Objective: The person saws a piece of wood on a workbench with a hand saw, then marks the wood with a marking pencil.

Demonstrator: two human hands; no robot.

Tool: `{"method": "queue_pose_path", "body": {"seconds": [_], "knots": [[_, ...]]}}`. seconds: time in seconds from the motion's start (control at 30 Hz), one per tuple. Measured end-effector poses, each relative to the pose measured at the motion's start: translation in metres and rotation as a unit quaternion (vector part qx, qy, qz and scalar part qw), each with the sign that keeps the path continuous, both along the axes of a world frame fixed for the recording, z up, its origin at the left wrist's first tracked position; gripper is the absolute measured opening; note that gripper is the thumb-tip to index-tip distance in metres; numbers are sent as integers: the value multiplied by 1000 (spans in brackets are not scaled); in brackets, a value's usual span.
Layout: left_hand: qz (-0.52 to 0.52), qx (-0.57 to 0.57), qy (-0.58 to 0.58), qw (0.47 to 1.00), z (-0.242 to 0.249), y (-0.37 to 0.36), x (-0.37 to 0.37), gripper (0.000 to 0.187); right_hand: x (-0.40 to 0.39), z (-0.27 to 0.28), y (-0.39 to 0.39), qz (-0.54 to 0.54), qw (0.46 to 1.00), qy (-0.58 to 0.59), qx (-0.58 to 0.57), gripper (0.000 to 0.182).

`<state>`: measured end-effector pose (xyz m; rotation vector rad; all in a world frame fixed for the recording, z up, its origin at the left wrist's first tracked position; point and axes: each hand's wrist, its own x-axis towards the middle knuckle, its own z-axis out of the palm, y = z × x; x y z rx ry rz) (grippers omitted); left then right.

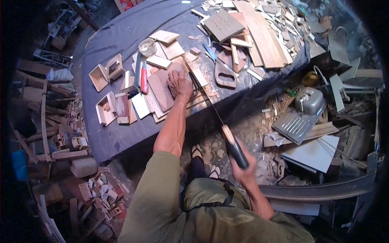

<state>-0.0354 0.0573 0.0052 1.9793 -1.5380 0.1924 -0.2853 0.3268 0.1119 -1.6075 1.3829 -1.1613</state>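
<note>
My left hand [180, 84] lies on a brown wooden board [160, 87] near the front edge of the table, its fingers bent and pressed down on the wood. My right hand [244, 167] is wrapped round the handle of a saw [234, 146], in front of the table. The saw's thin blade runs up and left over the table edge, passing just right of my left hand, beside a pale strip of wood [199, 77]. Where the blade meets the wood is too small to tell. A red tool [144, 79] lies left of the board.
A second handsaw [225, 77] lies on the dark cloth [121, 139] at the right. Boards [259, 34] and offcuts are heaped at the back right. Small wooden boxes [106, 108] stand at the left, a glass jar [147, 47] behind. A metal sink [298, 121] and scrap lie right.
</note>
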Motion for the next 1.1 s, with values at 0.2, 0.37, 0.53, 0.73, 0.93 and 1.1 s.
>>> {"method": "queue_pose_path", "body": {"seconds": [0.2, 0.37, 0.53, 0.73, 0.93, 1.1], "knots": [[-19, -22, -4, 1000, -8, -3, 4, 21, 1, 11, 1, -1, 998, -26, 62, 54], [-14, -7, 3, 1000, -1, 8, -3, 20, 0, -4, -10, 9, 998, -36, 41, 58], [-18, -37, -27, 999, -3, -1, 3, 18, -14, 19, 28, 7, 997, -24, 73, 60], [-9, 2, -25, 1000, -11, 7, 1, 21, 8, 4, -11, -2, 995, -54, 81, 57], [-25, -20, -12, 999, -5, -2, 3, 19, -12, 9, 19, 2, 998, -32, 47, 61], [-8, 1, -21, 1000, -3, -6, 4, 18, 8, 1, -27, 21, 988, -81, 131, 53]]}}
